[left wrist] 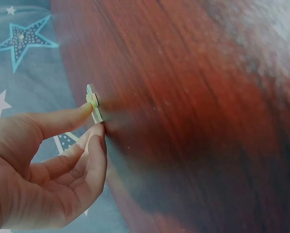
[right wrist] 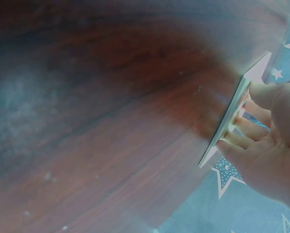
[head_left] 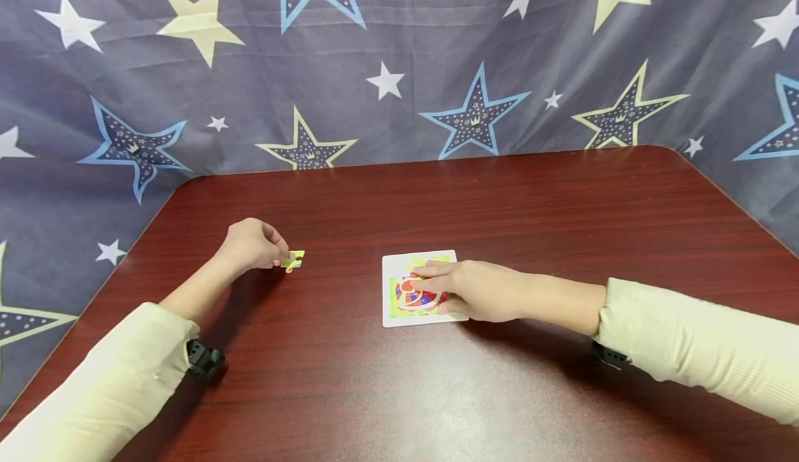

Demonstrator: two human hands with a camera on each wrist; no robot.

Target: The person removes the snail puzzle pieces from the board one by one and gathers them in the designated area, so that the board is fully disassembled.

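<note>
In the head view we see, nearest us on the bench [head_left: 349, 386], a white-bordered puzzle board [head_left: 399, 322], the right hand [head_left: 480, 290] resting on its picture, fingers extended, grasping nothing. A little farther off, the left hand [head_left: 252, 245] pinches a puzzle piece [head_left: 292, 264], well apart from the board. We judge the picture partly assembled, at least that piece left out; fingers hide any other gaps.

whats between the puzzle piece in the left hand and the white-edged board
Just bare table lies between the puzzle piece and the board, as the head view shows.
</note>
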